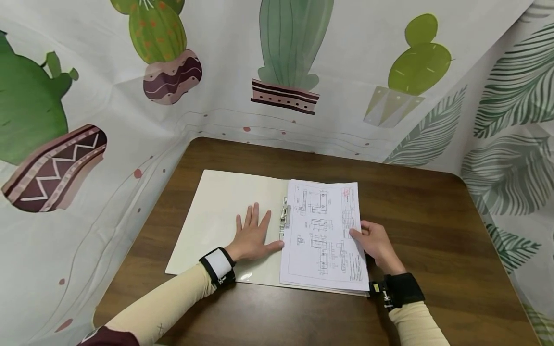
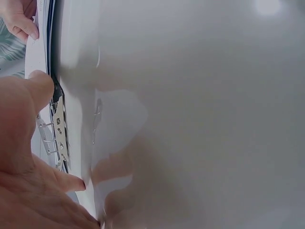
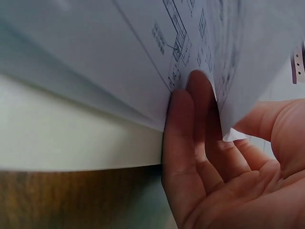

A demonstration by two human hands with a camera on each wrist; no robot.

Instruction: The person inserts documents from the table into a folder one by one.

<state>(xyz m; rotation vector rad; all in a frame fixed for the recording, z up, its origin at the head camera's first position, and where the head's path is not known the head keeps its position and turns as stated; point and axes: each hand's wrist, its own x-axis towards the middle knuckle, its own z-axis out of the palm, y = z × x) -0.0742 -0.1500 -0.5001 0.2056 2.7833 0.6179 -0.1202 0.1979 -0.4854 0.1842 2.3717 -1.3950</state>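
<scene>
An open ring binder (image 1: pixel 220 206) lies on the table, its pale inner cover facing up. The metal clip mechanism (image 1: pixel 284 218) is at the fold. A stack of white sheets with technical drawings (image 1: pixel 319 235) covers the right side. My left hand (image 1: pixel 252 239) rests with spread fingers on the bare inner cover, its thumb reaching the sheets' left edge. At the right edge, my right hand (image 1: pixel 375 242) pinches a drawing sheet (image 3: pixel 259 62). In the right wrist view, thumb and fingers are on opposite sides of the sheet, with more pages behind the fingers.
The brown wooden table (image 1: pixel 426 230) extends around the binder on all sides. A white cloth (image 1: pixel 225 120) printed with cacti and leaves hangs behind and beside the table. Both wrists wear black straps, and the left wrist view shows reflections on the glossy cover.
</scene>
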